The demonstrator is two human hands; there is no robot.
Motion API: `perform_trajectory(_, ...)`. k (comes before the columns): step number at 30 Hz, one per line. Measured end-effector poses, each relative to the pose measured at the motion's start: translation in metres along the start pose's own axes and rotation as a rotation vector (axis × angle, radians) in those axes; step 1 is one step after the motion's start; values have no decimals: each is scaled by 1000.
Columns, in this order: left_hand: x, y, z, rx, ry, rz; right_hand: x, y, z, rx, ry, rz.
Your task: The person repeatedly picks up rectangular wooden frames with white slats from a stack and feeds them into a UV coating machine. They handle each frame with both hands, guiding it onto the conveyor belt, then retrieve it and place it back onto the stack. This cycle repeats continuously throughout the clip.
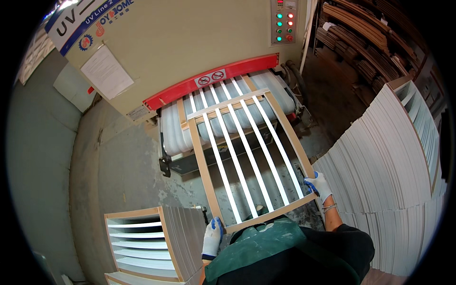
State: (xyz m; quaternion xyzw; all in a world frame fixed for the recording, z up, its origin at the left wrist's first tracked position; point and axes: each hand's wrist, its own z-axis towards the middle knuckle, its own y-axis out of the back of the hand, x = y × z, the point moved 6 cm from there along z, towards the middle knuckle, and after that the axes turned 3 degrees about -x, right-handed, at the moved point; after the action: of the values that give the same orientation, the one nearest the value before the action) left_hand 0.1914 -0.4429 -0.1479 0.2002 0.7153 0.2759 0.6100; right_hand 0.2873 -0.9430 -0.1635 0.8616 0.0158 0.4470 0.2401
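A slatted frame, with brown edges and white slats, spans from the conveyor belt toward my body. My left hand, in a white and blue glove, grips its near left corner. At the near right corner, my right hand is closed round the edge in a matching glove. The far end of this frame lies over a second slatted frame, which rests on the belt and runs back under the red bar. My palms and some fingers are hidden.
A beige machine with a lit control panel stands ahead. Tall stacked frames rise at my right, and a lower stack stands at my left. Brown flat pieces are piled at the far right.
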Motion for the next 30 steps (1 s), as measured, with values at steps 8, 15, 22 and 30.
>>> perform_trajectory(8, -3, -4, 7, 45, 218, -156, -3, -1, 16, 7, 8, -24)
perform_trajectory(15, 17, -16, 11, 193, 437, -246, 4, -1, 13, -27, -14, 6)
perform_trajectory(22, -1, -8, 36, 98, 142, -31, 5, -10, 42, 21, 20, -135)
perform_trajectory(30, 14, -8, 58, -54, -320, 289, 68, -24, 35, -165, 573, -505)
